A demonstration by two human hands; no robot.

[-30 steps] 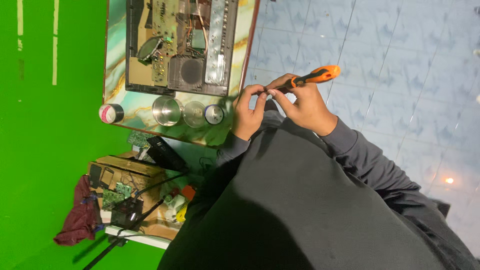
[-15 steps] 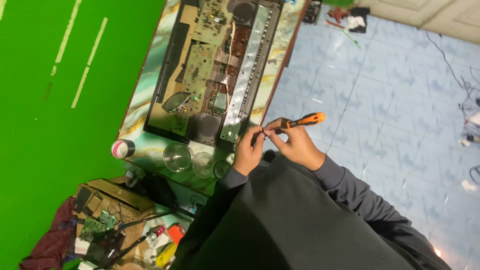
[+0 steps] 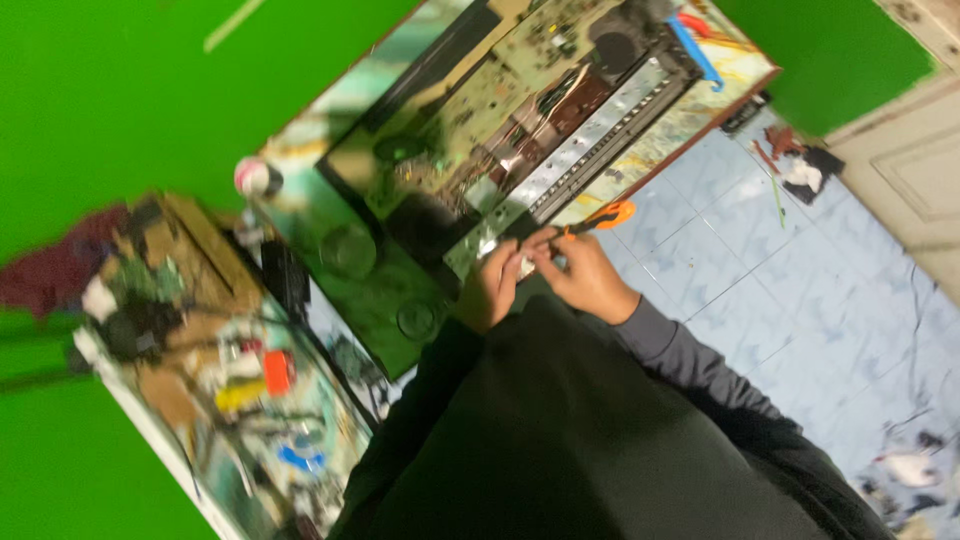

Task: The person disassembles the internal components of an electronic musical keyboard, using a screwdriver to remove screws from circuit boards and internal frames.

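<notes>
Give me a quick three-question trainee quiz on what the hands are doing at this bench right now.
1. True or false: the right hand holds an orange-handled screwdriver.
2. What lies open on the table? A) a book B) an electronics chassis C) a plate
3. Which hand is nearer the chassis's metal strip?

Key: 1 true; 2 B; 3 the left hand.

The screwdriver (image 3: 605, 215) has a glossy orange plastic handle. Beside it, the opened device (image 3: 520, 130) shows a shiny perforated metal strip (image 3: 590, 150) and matt circuit boards. It lies on a glossy marbled desk (image 3: 690, 110).
</notes>
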